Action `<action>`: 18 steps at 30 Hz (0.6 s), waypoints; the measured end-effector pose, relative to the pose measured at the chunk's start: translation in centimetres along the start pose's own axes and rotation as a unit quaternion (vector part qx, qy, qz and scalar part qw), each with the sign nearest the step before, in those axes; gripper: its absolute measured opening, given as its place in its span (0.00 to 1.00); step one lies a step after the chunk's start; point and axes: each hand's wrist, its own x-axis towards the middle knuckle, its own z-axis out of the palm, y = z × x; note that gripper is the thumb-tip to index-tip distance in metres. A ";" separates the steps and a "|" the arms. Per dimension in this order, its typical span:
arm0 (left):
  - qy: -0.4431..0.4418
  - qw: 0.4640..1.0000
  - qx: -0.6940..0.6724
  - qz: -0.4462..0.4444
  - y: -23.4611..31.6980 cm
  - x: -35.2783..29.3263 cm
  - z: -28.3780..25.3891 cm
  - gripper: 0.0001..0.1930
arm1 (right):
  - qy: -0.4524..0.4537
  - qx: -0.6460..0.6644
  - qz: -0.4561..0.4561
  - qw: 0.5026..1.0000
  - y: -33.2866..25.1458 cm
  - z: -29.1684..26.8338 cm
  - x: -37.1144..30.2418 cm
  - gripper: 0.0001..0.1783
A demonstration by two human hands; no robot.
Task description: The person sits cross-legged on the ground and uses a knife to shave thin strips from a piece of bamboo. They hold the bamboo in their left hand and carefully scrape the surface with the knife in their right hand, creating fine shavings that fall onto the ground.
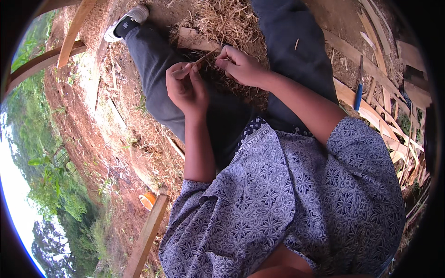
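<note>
A thin wooden stick (204, 58) spans the gap between my two hands, over the ground between my legs. My left hand (187, 90) pinches its nearer end between thumb and fingertips. My right hand (242, 67) is closed at the stick's far end, its fingers curled in; part of the grip is hidden. Just beyond the hands a short flat piece of wood (197, 40) lies on the ground beside a heap of pale shavings (232, 23).
To the right, a knife with a blue handle (358, 96) rests among long split wooden strips (371, 116). A small wood chip (296, 44) lies on my right trouser leg. At left are wooden beams (76, 30), an orange object (148, 200) and a lower post (147, 236) on sloping earth.
</note>
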 end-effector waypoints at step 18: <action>0.000 1.000 -0.020 0.004 0.6 0.5 0.2 0.06 | 0.020 -0.049 -0.011 0.999 1.3 -0.5 1.3 0.15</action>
